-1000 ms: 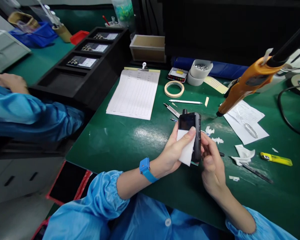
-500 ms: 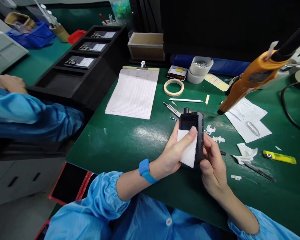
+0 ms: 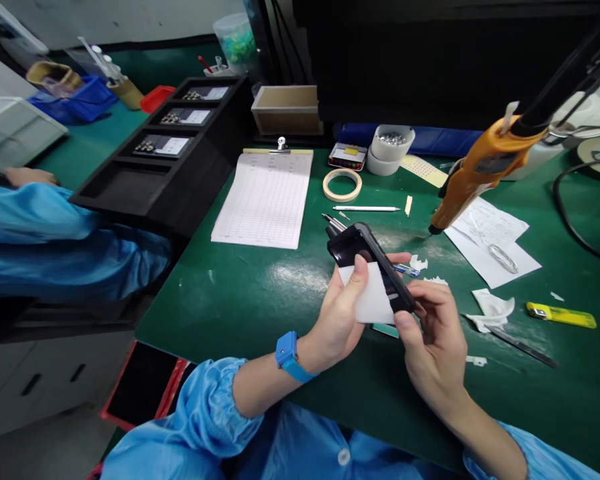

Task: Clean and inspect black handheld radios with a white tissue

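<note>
A black handheld radio (image 3: 391,275) with a screen and a stubby antenna is held tilted over the bench, its top pointing up and left. My left hand (image 3: 341,313) wraps round it from the left, the thumb pressing a white wipe (image 3: 375,300) onto its front. Whether the wipe is cloth or paper I cannot tell. At the radio's lower right corner, my right hand (image 3: 437,340) pinches the edge between thumb and curled fingers. Pens (image 3: 336,222) and a blue pen (image 3: 406,270) lie just beyond the radio.
An orange electric screwdriver (image 3: 473,173) hangs at the right, its tip near the bench. Around it lie papers (image 3: 515,257), tweezers (image 3: 523,345) and a yellow cutter (image 3: 563,315). Behind are a clipboard (image 3: 265,200) and a tape roll (image 3: 343,185). A co-worker's sleeve (image 3: 55,233) shows at left.
The radio has turned from upright to tilted, its top swinging left and its lower end right. The right thumb has come up to its lower corner. The view has tipped slightly upward.
</note>
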Available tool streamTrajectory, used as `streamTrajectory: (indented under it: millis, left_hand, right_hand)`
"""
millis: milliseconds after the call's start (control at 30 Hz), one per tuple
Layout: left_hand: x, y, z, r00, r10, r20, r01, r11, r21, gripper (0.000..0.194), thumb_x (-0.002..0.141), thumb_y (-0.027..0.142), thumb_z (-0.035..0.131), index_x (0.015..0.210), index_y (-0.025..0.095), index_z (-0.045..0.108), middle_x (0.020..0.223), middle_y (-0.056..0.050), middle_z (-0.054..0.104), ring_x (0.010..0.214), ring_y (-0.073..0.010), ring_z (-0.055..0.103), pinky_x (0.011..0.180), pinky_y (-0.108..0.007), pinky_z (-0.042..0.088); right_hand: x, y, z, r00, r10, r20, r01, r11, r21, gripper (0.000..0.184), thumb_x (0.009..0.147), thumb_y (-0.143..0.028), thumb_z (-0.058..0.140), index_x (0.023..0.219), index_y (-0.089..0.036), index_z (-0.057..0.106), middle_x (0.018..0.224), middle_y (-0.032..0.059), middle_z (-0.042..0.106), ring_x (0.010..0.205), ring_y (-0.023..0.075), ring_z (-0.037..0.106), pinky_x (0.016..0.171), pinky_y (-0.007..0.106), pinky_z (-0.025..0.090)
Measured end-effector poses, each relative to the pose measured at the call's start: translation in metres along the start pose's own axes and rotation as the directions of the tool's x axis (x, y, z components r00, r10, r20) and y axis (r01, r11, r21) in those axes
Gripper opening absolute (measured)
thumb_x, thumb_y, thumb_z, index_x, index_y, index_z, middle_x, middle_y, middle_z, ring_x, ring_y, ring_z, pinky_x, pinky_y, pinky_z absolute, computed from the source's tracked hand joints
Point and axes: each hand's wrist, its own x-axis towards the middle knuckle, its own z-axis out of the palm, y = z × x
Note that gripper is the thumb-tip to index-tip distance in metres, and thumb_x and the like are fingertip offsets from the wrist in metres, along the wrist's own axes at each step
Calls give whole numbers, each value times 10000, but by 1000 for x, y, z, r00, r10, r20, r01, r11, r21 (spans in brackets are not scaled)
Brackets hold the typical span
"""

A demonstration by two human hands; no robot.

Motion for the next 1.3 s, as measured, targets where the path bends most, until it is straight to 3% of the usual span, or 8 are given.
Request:
streamTrajectory:
  millis: [133, 267, 367, 433, 567, 767, 1000, 1300]
  left_hand:
    - [-5, -2, 0, 1000, -12, 20, 11, 1000, 24, 723, 805, 753, 1016, 1209, 177, 848, 1343, -148, 880, 1132, -304, 850, 963, -367, 695]
    - [-13, -6, -1, 999, 3, 43, -7, 996, 91, 697, 815, 704, 1033, 1266, 235, 782, 1298, -131, 896, 1270, -360, 842, 1071, -464, 693]
    - [-15, -7, -2, 987, -47, 156, 20, 985, 169, 699, 845, 755, 983, 1242, 232, 744, 1172, -142, 905, 1193, -401, 868, 987, -523, 728]
    - [-16, -7, -3, 979, -46, 197, 9, 983, 184, 652, 875, 752, 960, 1186, 236, 709, 1118, -135, 903, 1093, -388, 888, 904, -505, 741]
    - [-16, -7, -7, 977, -7, 213, -33, 982, 186, 556, 930, 694, 943, 1158, 255, 688, 1111, -115, 897, 1000, -351, 894, 788, -435, 732]
    - [-18, -8, -11, 972, 2, 234, -47, 981, 186, 508, 951, 666, 934, 1177, 267, 716, 1092, -98, 880, 987, -340, 885, 787, -436, 728]
    - [-18, -10, -13, 974, 7, 225, -52, 979, 196, 526, 940, 675, 942, 1193, 269, 723, 1093, -95, 880, 1124, -389, 889, 900, -493, 733]
    - [-20, -9, -11, 970, 38, 242, -81, 982, 170, 456, 963, 623, 944, 1213, 301, 742, 1125, -69, 889, 1181, -378, 886, 987, -498, 710]
  right_hand:
    - [5, -7, -8, 997, -63, -37, 63, 998, -13, 189, 1165, -408, 700, 1262, -255, 753, 1141, 85, 768, 1053, 253, 773, 858, 394, 663]
    - [8, -12, -15, 983, -53, -174, 51, 999, -18, 212, 1177, -396, 674, 1291, -257, 786, 1103, 85, 809, 911, 239, 780, 759, 376, 667]
    - [10, -13, -18, 967, -80, -241, 85, 996, 8, 235, 1176, -416, 677, 1289, -263, 815, 1066, 86, 816, 859, 236, 757, 731, 379, 666]
    - [11, -13, -18, 962, -100, -256, 111, 993, 28, 225, 1177, -403, 684, 1294, -269, 822, 1057, 72, 819, 852, 222, 745, 739, 365, 665]
    - [11, -14, -19, 959, -105, -263, 120, 992, 43, 211, 1175, -397, 697, 1279, -272, 833, 1060, 49, 818, 840, 200, 738, 699, 333, 632]
    - [10, -17, -21, 965, -70, -254, 92, 993, 77, 219, 1175, -410, 692, 1303, -317, 843, 1043, 62, 799, 878, 237, 763, 686, 370, 626]
    - [13, -16, -20, 963, -95, -253, 112, 992, 53, 227, 1173, -425, 682, 1289, -316, 844, 979, 66, 787, 818, 254, 736, 632, 392, 577]
    - [14, -20, -22, 970, -77, -232, 88, 996, 36, 230, 1185, -435, 651, 1252, -317, 837, 957, 59, 769, 790, 243, 724, 627, 389, 567]
